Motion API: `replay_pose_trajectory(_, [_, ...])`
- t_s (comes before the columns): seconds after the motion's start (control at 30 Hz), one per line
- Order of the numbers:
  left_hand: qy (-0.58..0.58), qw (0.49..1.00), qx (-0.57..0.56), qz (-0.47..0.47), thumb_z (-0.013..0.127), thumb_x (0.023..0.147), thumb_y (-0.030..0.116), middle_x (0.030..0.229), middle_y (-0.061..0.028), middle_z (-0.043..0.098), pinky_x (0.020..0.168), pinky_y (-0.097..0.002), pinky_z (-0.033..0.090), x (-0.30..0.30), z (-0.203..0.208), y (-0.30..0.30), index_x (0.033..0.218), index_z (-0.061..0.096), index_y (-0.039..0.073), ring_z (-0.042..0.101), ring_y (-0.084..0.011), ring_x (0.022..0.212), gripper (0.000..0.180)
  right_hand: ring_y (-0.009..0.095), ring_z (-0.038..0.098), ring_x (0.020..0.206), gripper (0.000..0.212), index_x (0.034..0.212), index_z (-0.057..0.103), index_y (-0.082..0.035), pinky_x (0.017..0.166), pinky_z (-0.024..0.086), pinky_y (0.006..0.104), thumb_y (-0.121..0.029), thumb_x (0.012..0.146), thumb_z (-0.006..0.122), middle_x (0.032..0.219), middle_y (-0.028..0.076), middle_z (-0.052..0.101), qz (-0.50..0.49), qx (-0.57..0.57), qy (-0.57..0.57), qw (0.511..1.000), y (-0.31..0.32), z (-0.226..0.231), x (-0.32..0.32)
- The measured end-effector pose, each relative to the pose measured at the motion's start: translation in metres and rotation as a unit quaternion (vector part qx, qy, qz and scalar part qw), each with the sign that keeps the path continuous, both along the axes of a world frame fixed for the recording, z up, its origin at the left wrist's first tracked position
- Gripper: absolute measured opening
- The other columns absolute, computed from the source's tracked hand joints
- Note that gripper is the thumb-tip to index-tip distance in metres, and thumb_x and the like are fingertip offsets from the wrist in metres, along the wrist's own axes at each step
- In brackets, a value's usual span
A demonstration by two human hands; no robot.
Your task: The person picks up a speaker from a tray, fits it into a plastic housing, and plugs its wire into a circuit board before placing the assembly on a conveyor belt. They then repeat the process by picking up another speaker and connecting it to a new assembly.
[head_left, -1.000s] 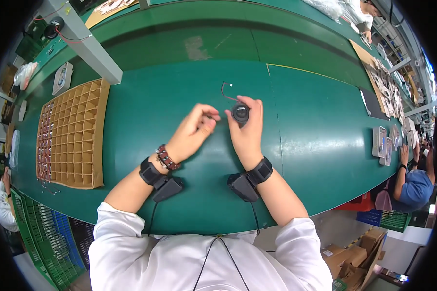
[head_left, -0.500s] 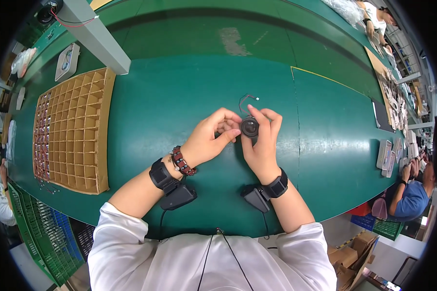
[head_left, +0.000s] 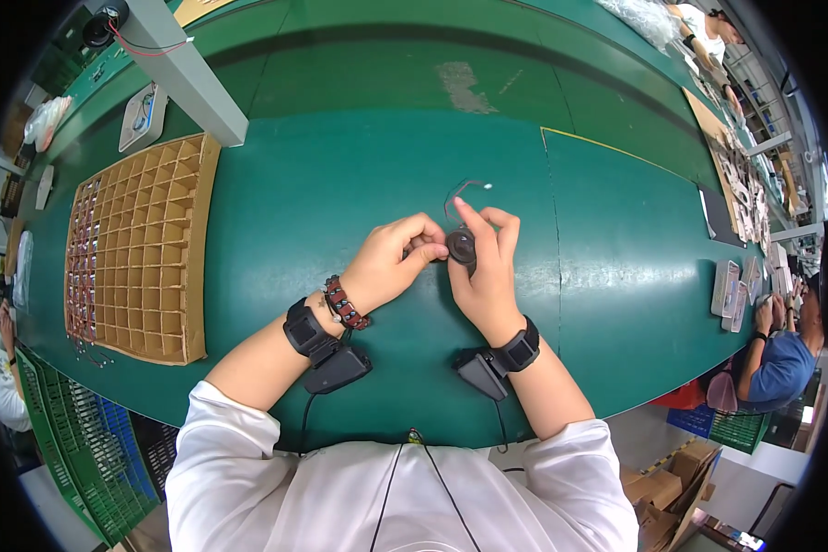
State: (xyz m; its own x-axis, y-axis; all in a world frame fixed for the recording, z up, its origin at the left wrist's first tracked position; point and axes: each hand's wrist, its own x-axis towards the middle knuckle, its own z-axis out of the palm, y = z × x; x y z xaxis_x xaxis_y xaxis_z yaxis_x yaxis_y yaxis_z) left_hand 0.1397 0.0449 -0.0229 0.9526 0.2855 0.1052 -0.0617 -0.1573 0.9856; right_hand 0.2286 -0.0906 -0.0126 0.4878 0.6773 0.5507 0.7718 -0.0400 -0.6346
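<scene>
Wide green worktable (head_left: 635, 248) bending across the whole view, and the tour starts at its far left, where a co-worker's white sleeve (head_left: 7, 377) shows at the rim. Just below the table edge, green plastic crates (head_left: 69, 446)! Next, a brown cardboard box with a grid of square compartments (head_left: 202, 258), its leftmost columns filled with small reddish pieces, the others bare. Beyond it, a pale shallow tray (head_left: 143, 120) sits beside a grey metal post (head_left: 189, 83).

On to the middle: the left hand (head_left: 388, 269), reddish-brown beaded bracelet (head_left: 342, 304) at the wrist, fingers curled, thumb tip right at the edge of a round black part with a domed centre (head_left: 462, 245). Whether that hand grips anything, one cannot tell. And the right hand (head_left: 489, 271) has it! Thumb and fingers grasp the black part above the table, a thin dark-red wire (head_left: 448, 201) curving away to a small white connector (head_left: 488, 186).

Farther right, clear plastic containers (head_left: 727, 290) near the edge, then a co-worker's blue shirt (head_left: 777, 368).
</scene>
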Motion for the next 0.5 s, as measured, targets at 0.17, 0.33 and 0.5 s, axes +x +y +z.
replay_pose_trajectory(0.17, [-0.049, 0.997, 0.048, 0.043, 0.067, 0.084, 0.01, 0.083, -0.0053, 0.063, 0.06, -0.0265, 0.047, 0.004, 0.005, -0.006, 0.099, 0.055, 0.002, 0.058, -0.0123, 0.066, 0.02, 0.029, 0.056, 0.087, 0.069, 0.133, 0.044, -0.007, 0.069, 0.05, 0.035, 0.013, 0.069, 0.059, 0.114, 0.016, 0.043, -0.057, 0.032, 0.026, 0.998, 0.002, -0.007, 0.005])
replay_pose_trajectory(0.33, [-0.037, 0.991, 0.131, 0.022, 0.071, 0.081, 0.015, 0.081, -0.0064, 0.062, 0.059, -0.0276, 0.046, -0.004, 0.015, -0.006, 0.097, 0.055, 0.002, 0.057, -0.0141, 0.065, 0.026, 0.032, 0.056, 0.092, 0.064, 0.135, 0.041, -0.005, 0.069, 0.05, 0.0367, 0.008, 0.075, 0.059, 0.118, 0.018, 0.049, -0.053, -0.094, -0.095, 0.99, -0.001, -0.003, 0.0])
replay_pose_trajectory(0.5, [-0.03, 0.992, 0.117, 0.028, 0.07, 0.081, 0.016, 0.078, -0.007, 0.059, 0.059, -0.028, 0.045, -0.003, 0.012, -0.007, 0.095, 0.054, 0.002, 0.056, -0.016, 0.065, 0.026, 0.031, 0.056, 0.09, 0.059, 0.135, 0.041, -0.003, 0.071, 0.049, 0.0363, 0.006, 0.079, 0.056, 0.119, 0.018, 0.053, -0.013, -0.025, -0.169, 0.985, 0.002, -0.005, 0.0])
